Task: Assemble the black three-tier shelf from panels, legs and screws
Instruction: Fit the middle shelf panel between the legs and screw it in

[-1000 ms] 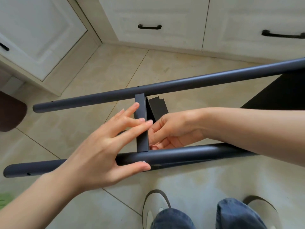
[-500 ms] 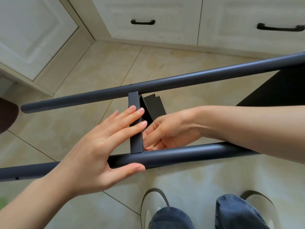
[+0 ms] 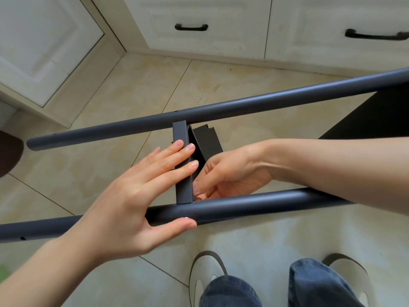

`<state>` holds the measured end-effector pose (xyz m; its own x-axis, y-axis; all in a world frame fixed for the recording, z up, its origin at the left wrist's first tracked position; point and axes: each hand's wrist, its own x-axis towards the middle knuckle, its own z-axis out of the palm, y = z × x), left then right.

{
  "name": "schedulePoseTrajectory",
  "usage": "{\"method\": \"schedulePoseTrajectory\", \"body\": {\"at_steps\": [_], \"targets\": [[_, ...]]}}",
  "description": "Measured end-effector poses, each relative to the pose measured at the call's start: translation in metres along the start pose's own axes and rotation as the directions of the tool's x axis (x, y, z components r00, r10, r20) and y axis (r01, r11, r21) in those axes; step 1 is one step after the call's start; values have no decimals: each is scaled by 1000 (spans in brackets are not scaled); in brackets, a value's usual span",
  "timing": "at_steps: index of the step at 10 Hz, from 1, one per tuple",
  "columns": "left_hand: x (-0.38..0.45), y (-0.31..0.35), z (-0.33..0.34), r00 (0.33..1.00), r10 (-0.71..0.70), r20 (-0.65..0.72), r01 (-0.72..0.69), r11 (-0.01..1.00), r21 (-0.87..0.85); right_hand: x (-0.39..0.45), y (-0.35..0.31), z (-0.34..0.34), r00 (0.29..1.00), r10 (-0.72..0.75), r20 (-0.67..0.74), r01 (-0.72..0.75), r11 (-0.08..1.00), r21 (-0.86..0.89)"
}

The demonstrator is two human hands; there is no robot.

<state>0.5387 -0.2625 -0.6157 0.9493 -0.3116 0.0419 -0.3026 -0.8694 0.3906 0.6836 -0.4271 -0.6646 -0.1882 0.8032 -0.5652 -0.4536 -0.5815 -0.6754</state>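
Two dark round shelf legs lie across the view, the far leg and the near leg. A black shelf panel stands edge-up between them, its face dropping away below. My left hand lays straight fingers across the panel's edge, and its thumb presses the near leg. My right hand reaches in between the legs from the right. Its curled fingers and thumb pinch at the panel's right side, and whether they also hold something small is hidden.
Another black panel joins the legs at the right edge. White cabinets with dark handles close off the tiled floor at the back and left. My shoes and knees are just below the near leg. A brown object sits far left.
My left fingers have slid slightly along the panel's edge toward the far leg. Both hands otherwise stay where they were on the panel and legs.
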Motion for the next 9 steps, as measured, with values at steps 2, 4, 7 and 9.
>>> {"method": "schedulePoseTrajectory", "body": {"at_steps": [2, 4, 7, 9], "targets": [[0, 2, 1, 1000, -9, 0, 9, 1000, -5, -1, 2, 0, 998, -44, 36, 42, 999, 33], [-1, 3, 0, 1000, -9, 3, 9, 1000, -6, 3, 3, 2, 999, 32, -5, -32, 999, 15], [-1, 3, 1, 1000, -9, -1, 9, 1000, -9, 1, 4, 3, 1000, 18, -25, -17, 999, 30], [0, 3, 1, 1000, -8, -4, 7, 1000, -8, 2, 3, 1, 999, 41, -11, -40, 998, 39]]}}
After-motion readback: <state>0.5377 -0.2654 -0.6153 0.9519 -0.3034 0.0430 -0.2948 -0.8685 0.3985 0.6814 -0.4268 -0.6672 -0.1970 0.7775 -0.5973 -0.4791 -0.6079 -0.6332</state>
